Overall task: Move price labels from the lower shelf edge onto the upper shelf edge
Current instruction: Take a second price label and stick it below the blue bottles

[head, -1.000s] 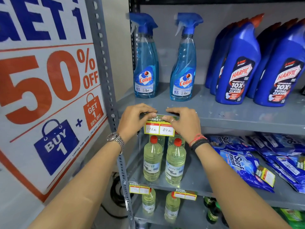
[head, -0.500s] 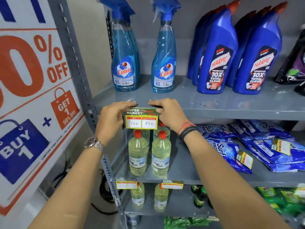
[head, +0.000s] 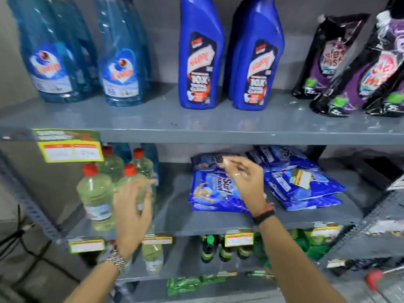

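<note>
A yellow-green price label [head: 70, 147] hangs on the upper shelf edge [head: 218, 137] at the left, with no hand on it. Three more price labels sit on the lower shelf edge [head: 196, 231]: one at the left [head: 86, 244], one in the middle [head: 157, 239], one further right [head: 239, 238]. My left hand [head: 133, 206] is open in front of the pale yellow bottles [head: 98, 193], holding nothing. My right hand [head: 242, 180] hovers open over the blue detergent packs [head: 214, 191], fingers loosely apart. Both hands are blurred by motion.
Blue spray bottles [head: 122, 62], blue toilet-cleaner bottles [head: 201, 57] and dark pouches [head: 328, 62] stand on the upper shelf. Green bottles [head: 209, 248] and green packs [head: 306, 243] fill the shelf below. A loose label [head: 300, 179] lies on the right detergent packs. Another rack [head: 371, 226] stands at the right.
Both hands let go of the label on the upper shelf edge and dropped down and right. The view swung right, so the label now sits at the far left.
</note>
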`<state>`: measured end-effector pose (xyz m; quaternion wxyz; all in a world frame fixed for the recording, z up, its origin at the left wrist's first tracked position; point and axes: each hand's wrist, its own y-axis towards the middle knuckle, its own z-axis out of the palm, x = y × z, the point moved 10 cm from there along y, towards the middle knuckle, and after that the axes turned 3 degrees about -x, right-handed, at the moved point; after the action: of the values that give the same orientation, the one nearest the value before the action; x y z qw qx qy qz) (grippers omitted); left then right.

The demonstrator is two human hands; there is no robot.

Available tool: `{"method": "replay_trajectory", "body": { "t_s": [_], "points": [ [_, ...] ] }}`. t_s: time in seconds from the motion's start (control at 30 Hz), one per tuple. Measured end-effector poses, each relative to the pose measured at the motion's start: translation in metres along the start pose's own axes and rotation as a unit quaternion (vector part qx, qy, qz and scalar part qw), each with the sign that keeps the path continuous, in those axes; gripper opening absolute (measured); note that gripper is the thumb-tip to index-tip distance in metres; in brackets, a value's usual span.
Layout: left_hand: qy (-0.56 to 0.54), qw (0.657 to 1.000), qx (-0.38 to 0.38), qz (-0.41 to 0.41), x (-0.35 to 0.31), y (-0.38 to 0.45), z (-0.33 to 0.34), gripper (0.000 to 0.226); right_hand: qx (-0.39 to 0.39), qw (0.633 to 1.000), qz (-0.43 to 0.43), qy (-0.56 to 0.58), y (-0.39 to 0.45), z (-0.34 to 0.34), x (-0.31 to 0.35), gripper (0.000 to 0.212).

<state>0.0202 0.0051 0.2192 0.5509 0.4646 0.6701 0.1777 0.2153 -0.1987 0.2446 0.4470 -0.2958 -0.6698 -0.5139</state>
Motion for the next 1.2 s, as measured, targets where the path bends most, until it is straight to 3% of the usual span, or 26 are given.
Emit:
{"method": "replay_trajectory", "body": {
  "t_s": [0.1, 0.23, 0.3, 0.47, 0.53, 0.63, 0.8, 0.9, 1.07, 1.2],
  "points": [
    [-0.066, 0.985, 0.106, -0.118, 0.007, -0.04, 0.107, 0.019, -0.045, 0.994, 0.077, -0.061, 0.013, -0.091, -0.085, 0.018],
    [-0.072, 0.938, 0.219, -0.26, 0.008, -0.083, 0.224, 0.018, -0.05, 0.98, 0.153, -0.115, 0.03, -0.164, -0.173, 0.021],
    [-0.073, 0.909, 0.266, -0.313, 0.006, -0.102, 0.272, 0.015, -0.008, 0.97, 0.187, -0.154, 0.05, -0.175, -0.212, 0.017],
    [-0.035, 0.844, 0.398, -0.358, 0.009, -0.133, 0.343, 0.024, 0.147, 0.929, 0.219, -0.26, 0.084, -0.142, -0.284, 0.025],
    [-0.023, 0.833, 0.391, -0.391, 0.013, -0.135, 0.356, 0.028, 0.171, 0.918, 0.23, -0.275, 0.087, -0.131, -0.297, 0.028],
    [-0.07, 0.823, 0.314, -0.469, 0.031, -0.135, 0.372, 0.019, 0.168, 0.916, 0.238, -0.276, 0.09, -0.122, -0.311, 0.028],
    [-0.113, 0.819, 0.287, -0.484, 0.041, -0.124, 0.386, 0.023, 0.165, 0.92, 0.22, -0.28, 0.099, -0.121, -0.312, 0.026],
    [-0.126, 0.827, 0.253, -0.486, 0.036, -0.119, 0.378, 0.011, 0.159, 0.921, 0.232, -0.269, 0.098, -0.131, -0.309, 0.023],
    [-0.204, 0.824, 0.205, -0.487, 0.024, -0.105, 0.355, 0.023, 0.149, 0.932, 0.326, -0.059, 0.077, -0.144, -0.282, 0.026],
    [-0.255, 0.835, 0.214, -0.438, -0.002, -0.075, 0.328, 0.02, 0.159, 0.937, 0.31, 0.02, 0.068, -0.148, -0.234, 0.022]
  ]
}}
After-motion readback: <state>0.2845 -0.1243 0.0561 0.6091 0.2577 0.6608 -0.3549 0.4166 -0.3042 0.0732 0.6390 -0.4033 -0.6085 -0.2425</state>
